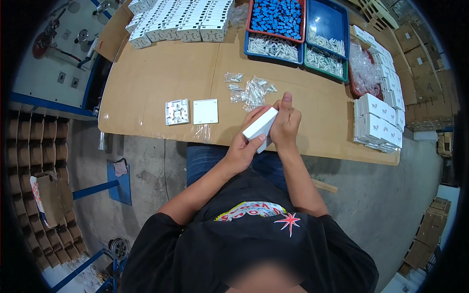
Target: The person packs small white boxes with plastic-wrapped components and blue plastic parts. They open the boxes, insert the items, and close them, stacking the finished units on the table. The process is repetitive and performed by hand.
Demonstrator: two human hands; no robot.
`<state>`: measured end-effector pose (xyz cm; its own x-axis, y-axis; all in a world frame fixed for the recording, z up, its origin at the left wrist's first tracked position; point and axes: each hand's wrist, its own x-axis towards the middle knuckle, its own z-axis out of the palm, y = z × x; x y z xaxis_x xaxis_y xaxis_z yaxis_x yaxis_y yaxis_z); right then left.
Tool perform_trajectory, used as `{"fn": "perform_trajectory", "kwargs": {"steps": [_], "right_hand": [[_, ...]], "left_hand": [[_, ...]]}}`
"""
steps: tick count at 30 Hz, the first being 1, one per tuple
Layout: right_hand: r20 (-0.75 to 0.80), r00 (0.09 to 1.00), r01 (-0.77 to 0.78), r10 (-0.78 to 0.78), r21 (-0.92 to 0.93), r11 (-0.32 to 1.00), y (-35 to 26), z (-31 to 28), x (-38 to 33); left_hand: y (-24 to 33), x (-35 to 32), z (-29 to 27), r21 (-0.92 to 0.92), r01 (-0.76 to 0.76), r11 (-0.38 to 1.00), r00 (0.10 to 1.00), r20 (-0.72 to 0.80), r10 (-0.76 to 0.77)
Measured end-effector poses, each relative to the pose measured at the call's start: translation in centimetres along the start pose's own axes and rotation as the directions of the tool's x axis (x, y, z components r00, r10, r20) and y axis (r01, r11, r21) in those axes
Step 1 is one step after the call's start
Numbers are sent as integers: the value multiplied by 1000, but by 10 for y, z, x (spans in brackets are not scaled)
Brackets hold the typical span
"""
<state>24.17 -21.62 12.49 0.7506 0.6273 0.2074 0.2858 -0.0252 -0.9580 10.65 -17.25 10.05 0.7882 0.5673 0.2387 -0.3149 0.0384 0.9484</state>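
A small white box (260,124) is tilted over the table's near edge. My left hand (242,149) is closed round it, thumb on the near side. Against the box's right side, my right hand (285,123) is closed with the thumb pointing up; its other fingers are partly hidden. Just beyond my hands lies a pile of small clear bags (255,92) with white and metallic pieces in them. To the left, a square white plate (205,112) lies flat beside a square piece (177,112) showing its inner metal parts.
Cardboard (161,73) covers the table. Rows of white boxes (183,22) stand at the back left. Trays hold blue pieces (276,18) and white plugs (273,46). At the right are a basket of clear bags (364,71) and stacked white boxes (378,119).
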Motion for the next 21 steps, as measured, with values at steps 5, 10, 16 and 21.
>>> {"fn": "perform_trajectory", "kwargs": {"steps": [5,10,16,21], "right_hand": [[84,986,-161,146,214,963,8,-16,14],[318,930,-307,185,389,869,2,-28,-1],[387,901,-301,193,240,923,22,-36,-26],[275,932,-280,234,138,950,32,-40,-32]], "left_hand": [[-8,1,-9,-142,341,929,921,-148,-361],[-6,4,-23,-675,163,720,874,-239,-422],[-13,6,-21,-641,197,742,921,-139,-365],[-12,13,-10,-436,306,846,857,-262,-444]]}}
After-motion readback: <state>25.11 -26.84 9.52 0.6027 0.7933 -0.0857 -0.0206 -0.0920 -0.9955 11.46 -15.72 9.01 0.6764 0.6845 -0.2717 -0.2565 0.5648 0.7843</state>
